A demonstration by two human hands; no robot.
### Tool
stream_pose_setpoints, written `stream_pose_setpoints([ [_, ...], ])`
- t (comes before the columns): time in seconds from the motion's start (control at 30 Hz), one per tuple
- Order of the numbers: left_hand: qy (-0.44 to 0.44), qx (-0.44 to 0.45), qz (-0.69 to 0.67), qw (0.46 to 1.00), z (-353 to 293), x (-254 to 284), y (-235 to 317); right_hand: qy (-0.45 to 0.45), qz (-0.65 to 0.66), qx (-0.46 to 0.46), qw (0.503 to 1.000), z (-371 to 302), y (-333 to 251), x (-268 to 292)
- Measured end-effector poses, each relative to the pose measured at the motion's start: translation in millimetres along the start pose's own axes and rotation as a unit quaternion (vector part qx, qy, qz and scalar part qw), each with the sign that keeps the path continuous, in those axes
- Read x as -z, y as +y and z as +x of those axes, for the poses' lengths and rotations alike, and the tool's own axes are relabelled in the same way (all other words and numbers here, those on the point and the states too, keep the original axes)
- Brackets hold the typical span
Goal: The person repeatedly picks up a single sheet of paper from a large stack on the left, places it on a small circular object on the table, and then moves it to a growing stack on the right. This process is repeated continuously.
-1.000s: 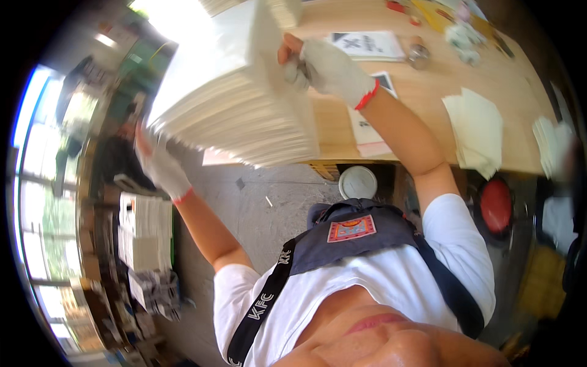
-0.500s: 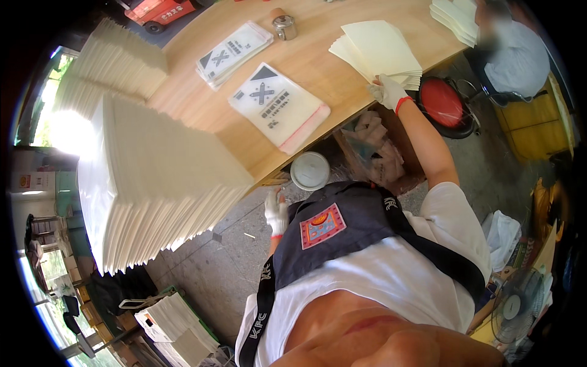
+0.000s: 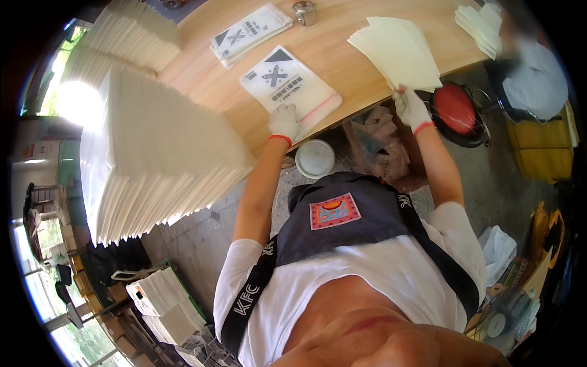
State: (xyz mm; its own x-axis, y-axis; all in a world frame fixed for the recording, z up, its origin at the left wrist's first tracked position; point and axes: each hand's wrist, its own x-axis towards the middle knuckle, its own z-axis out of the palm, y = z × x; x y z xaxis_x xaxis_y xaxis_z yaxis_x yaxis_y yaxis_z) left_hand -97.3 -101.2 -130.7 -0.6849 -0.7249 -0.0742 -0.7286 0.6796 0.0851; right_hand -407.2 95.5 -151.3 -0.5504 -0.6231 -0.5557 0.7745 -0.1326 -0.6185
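Note:
My left hand, in a white glove with a red cuff, rests on the near left part of a pile of clear printed plastic bags. Its fingers are bent slightly over the top bag and appear to grip nothing. At the table's front edge my right hand, gloved alike with bare fingertips showing, pinches the near corner of a fanned stack of cream paper sheets. How many sheets lie between thumb and fingers is hidden. Behind the bags lies a second pile of printed bags.
Tall stacks of cream paper fill the table's left side. A small metal container stands at the back. Below the edge are a lidded white bucket and a box of scraps. A red stool and another person are at right.
My left hand has risen from below the table edge onto the plastic bags. My right hand stays at the sheets' near edge. The view has shifted, and everything sits slightly differently.

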Motion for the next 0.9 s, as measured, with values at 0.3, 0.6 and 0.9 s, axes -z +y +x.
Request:
stream_pose_setpoints([
  [0.3, 0.002, -0.001, -0.073, 0.997, 12, -11, -30, 0.031, -0.085, 0.172, 0.981, -21, -23, 39],
  [0.6, 0.086, 0.054, -0.136, 0.985, -11, -29, -42, -0.11, -0.023, 0.02, 0.993, -97, 25, 0],
  [0.9, 0.141, 0.01, -0.155, 0.978, -19, -25, -42, -0.125, -0.074, -0.092, 0.985, -97, 87, 12],
])
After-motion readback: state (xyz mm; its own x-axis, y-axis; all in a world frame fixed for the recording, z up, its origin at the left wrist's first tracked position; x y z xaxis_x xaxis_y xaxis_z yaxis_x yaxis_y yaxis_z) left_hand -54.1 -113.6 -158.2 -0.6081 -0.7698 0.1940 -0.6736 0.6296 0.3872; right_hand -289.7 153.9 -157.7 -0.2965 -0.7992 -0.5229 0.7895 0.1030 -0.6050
